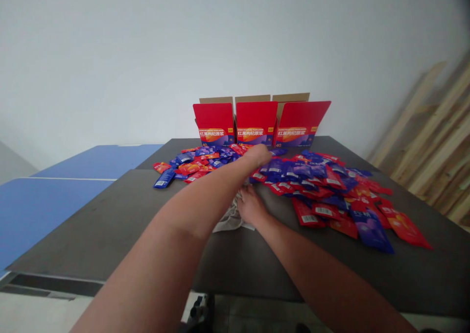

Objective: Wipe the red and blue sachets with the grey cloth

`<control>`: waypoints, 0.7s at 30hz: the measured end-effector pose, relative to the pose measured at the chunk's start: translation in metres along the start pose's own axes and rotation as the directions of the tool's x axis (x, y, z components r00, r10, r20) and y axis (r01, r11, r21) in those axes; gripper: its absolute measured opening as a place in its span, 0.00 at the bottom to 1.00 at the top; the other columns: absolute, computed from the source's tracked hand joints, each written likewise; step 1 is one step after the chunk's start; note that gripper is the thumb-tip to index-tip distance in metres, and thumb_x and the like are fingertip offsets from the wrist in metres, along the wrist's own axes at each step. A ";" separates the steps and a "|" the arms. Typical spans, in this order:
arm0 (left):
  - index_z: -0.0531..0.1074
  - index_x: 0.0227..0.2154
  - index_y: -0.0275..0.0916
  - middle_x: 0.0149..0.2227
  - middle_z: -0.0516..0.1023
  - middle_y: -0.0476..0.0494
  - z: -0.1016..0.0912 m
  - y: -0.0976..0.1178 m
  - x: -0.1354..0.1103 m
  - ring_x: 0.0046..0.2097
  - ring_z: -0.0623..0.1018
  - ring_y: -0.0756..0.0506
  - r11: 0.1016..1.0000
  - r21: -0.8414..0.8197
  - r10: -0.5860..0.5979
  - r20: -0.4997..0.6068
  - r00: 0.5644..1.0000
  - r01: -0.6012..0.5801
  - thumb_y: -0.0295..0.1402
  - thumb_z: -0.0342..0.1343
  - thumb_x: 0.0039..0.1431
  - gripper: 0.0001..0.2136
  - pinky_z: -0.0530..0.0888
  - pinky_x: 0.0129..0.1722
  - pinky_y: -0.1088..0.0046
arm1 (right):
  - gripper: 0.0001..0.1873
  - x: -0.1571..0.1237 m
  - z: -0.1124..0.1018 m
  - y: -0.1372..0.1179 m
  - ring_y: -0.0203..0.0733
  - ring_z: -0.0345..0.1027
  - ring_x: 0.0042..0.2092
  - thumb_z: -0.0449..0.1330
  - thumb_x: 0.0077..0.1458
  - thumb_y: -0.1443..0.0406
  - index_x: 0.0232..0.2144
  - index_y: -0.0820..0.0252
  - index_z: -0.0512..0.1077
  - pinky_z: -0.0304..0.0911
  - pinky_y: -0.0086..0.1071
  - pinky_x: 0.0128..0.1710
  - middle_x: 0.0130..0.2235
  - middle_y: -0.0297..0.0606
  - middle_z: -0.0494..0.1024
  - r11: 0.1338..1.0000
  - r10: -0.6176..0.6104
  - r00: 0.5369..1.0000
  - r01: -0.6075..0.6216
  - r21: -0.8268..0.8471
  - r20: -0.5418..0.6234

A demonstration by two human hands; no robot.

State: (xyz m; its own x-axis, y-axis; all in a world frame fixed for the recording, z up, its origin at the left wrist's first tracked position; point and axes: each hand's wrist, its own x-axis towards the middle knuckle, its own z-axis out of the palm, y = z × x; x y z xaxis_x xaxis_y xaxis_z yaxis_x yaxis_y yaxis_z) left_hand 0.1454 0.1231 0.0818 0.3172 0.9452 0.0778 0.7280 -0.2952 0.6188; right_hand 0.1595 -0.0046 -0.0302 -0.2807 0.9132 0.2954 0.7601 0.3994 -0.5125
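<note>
My left hand point(260, 155) reaches over the middle of the table, among the sachets and just in front of the boxes. Its fingers are curled, and what they hold, if anything, is hidden. A blue sachet point(279, 152) lies right beside its fingertips. Below my left forearm, my right hand point(251, 205) is closed on the edge of a crumpled whitish cloth bag point(232, 219), partly covered by that forearm. To the right spreads a big heap of red and blue sachets point(326, 181). A smaller pile of the same sachets point(196, 166) lies to the left.
Three open red boxes point(255, 122) stand side by side at the back of the dark table point(121, 220), flaps raised. A blue table-tennis table point(73, 186) adjoins on the left. Wooden planks point(436, 147) lean at the right, and a pale wall point(147, 54) rises behind.
</note>
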 end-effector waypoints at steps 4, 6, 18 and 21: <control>0.68 0.17 0.38 0.30 0.74 0.37 -0.044 -0.080 -0.015 0.53 0.70 0.32 0.997 0.032 -0.064 -0.034 0.997 0.065 0.24 0.64 0.41 0.09 0.63 0.55 0.58 | 0.24 0.000 -0.002 -0.003 0.46 0.65 0.52 0.49 0.56 0.69 0.55 0.59 0.63 0.61 0.36 0.52 0.53 0.46 0.67 0.996 0.090 0.996 -0.090 -0.007 -0.012; 0.67 0.17 0.38 0.30 0.73 0.39 -0.055 -0.113 -0.024 0.55 0.68 0.33 0.997 0.026 -0.067 -0.041 0.997 0.068 0.20 0.63 0.38 0.11 0.61 0.57 0.58 | 0.24 0.001 -0.002 -0.002 0.46 0.64 0.52 0.49 0.55 0.68 0.55 0.58 0.63 0.62 0.36 0.52 0.53 0.46 0.67 0.996 0.086 0.996 -0.086 -0.004 -0.012; 0.67 0.22 0.37 0.32 0.71 0.41 -0.035 -0.154 -0.018 0.58 0.61 0.37 0.976 -0.201 -0.097 -0.040 0.995 0.087 0.22 0.63 0.43 0.09 0.57 0.58 0.60 | 0.25 0.001 -0.002 -0.001 0.47 0.63 0.52 0.49 0.54 0.69 0.55 0.59 0.64 0.61 0.37 0.52 0.52 0.47 0.68 0.999 0.046 0.998 -0.044 0.026 -0.044; 0.65 0.21 0.37 0.30 0.67 0.43 -0.031 -0.152 -0.018 0.53 0.65 0.39 0.948 -0.297 -0.134 -0.039 0.990 0.117 0.26 0.62 0.48 0.10 0.61 0.54 0.64 | 0.25 0.001 -0.002 -0.001 0.47 0.63 0.52 0.49 0.54 0.69 0.55 0.60 0.64 0.62 0.37 0.52 0.52 0.47 0.67 0.999 0.042 0.998 -0.041 0.020 -0.045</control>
State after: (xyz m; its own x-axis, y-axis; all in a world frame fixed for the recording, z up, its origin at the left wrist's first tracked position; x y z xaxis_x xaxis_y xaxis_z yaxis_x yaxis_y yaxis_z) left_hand 0.0108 0.1555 0.0107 0.1930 0.9809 0.0243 0.5468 -0.1281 0.8274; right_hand 0.1596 -0.0042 -0.0279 -0.2218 0.9247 0.3095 0.7590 0.3630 -0.5406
